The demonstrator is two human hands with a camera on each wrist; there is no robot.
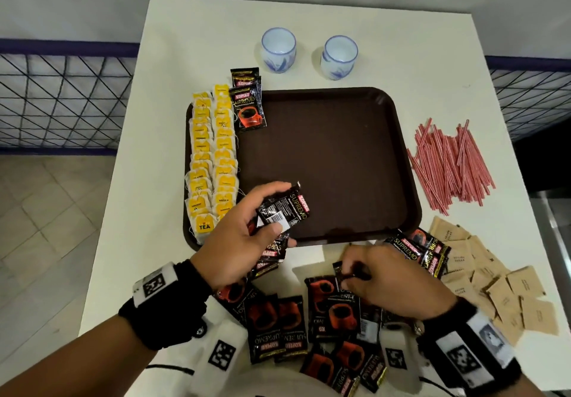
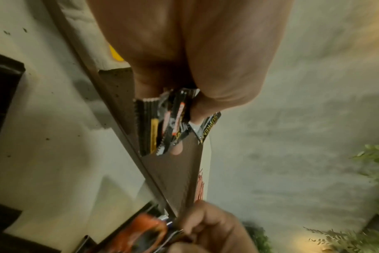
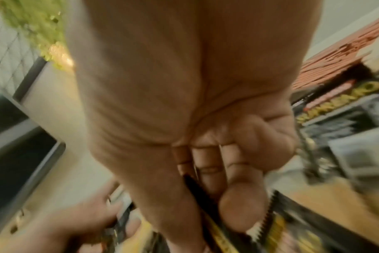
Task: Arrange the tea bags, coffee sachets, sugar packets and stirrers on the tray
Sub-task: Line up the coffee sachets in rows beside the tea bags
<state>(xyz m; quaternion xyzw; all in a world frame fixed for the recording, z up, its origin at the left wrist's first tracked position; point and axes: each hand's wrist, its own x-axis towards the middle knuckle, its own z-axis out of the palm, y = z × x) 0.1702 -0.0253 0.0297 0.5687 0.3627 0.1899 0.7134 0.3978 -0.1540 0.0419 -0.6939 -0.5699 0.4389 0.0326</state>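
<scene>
Left hand [image 1: 244, 230]: clamped on a fan of coffee sachets [image 1: 282, 211].
Right hand [image 1: 392, 276]: pinching 1 sachet [image 1: 347, 271] off the surface.
Advice: square the stack before laying it on the tray [image 1: 355, 155].

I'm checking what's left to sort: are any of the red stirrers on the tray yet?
No. The red stirrers all lie on the table right of the tray.

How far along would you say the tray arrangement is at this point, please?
Done: tea bags line the tray in two rows, with a few coffee sachets beside them. In hand: the left hand holds a bunch of sachets; the right hand pinches another off the table pile. Left: that pile, sugar packets and stirrers.
</scene>
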